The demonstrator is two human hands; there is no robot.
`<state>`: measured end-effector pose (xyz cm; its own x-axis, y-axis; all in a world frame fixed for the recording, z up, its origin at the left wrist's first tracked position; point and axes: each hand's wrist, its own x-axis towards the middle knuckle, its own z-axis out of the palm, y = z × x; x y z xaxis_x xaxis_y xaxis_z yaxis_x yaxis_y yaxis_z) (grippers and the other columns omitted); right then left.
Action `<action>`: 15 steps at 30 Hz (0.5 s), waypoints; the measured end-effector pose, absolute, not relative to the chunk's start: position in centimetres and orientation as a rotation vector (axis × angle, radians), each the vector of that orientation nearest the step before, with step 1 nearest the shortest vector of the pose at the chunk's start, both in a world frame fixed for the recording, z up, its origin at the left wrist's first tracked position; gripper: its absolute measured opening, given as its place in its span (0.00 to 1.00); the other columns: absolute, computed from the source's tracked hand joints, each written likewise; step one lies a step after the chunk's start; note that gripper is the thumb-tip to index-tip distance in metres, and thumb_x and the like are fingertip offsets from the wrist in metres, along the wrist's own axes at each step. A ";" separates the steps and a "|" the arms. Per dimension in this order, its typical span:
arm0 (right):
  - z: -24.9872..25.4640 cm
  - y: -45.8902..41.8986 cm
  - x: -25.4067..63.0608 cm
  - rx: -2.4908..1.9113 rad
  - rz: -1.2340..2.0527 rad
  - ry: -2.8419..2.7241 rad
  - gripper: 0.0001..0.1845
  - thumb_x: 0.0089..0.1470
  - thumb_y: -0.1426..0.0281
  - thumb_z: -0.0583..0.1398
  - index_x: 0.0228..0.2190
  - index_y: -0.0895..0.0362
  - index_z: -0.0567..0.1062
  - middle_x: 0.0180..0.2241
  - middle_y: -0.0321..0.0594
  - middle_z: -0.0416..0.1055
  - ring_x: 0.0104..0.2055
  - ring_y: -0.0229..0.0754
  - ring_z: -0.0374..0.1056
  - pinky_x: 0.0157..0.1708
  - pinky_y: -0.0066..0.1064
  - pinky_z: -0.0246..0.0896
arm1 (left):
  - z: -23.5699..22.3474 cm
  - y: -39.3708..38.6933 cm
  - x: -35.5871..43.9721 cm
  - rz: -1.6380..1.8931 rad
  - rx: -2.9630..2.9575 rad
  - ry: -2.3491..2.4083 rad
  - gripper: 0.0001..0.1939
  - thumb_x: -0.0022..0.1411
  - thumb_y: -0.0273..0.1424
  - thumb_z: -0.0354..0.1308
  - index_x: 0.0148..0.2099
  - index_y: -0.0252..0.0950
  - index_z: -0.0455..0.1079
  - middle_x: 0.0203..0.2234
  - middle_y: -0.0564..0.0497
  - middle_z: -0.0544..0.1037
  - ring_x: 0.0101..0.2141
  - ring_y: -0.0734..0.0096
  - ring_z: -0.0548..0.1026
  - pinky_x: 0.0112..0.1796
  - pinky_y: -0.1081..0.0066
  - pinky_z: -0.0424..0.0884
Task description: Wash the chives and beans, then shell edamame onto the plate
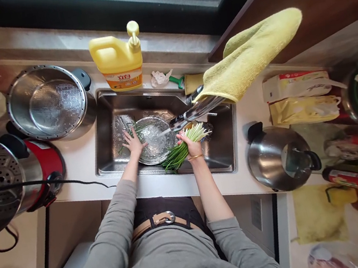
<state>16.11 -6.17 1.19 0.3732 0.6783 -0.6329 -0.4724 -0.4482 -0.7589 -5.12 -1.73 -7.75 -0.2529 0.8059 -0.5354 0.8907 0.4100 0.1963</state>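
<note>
Head view: a rectangular steel sink [222, 138] holds a round metal basin [158, 144] near its front edge. At the basin's right rim, the right hand [191, 146] clasps slender white-stemmed greens [176, 155]; the left hand [135, 146] splays empty opposite.

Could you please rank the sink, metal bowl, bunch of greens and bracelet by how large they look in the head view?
1. Sink
2. Metal bowl and bunch of greens: too alike to rank
3. Bracelet

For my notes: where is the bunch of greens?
In the head view, the right hand holds the bunch over the sink, by the right edge of the bowl.
</note>
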 end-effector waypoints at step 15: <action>0.6 -5.7 16.1 -1.569 1.367 -0.135 0.13 0.38 0.69 0.69 0.30 0.59 0.75 0.26 0.39 0.78 0.25 0.41 0.73 0.23 0.31 0.70 | -9.3 -3.1 -13.5 -0.182 2.393 1.216 0.17 0.54 0.22 0.54 0.44 0.38 0.76 0.61 0.44 0.63 0.65 0.56 0.52 0.64 0.52 0.45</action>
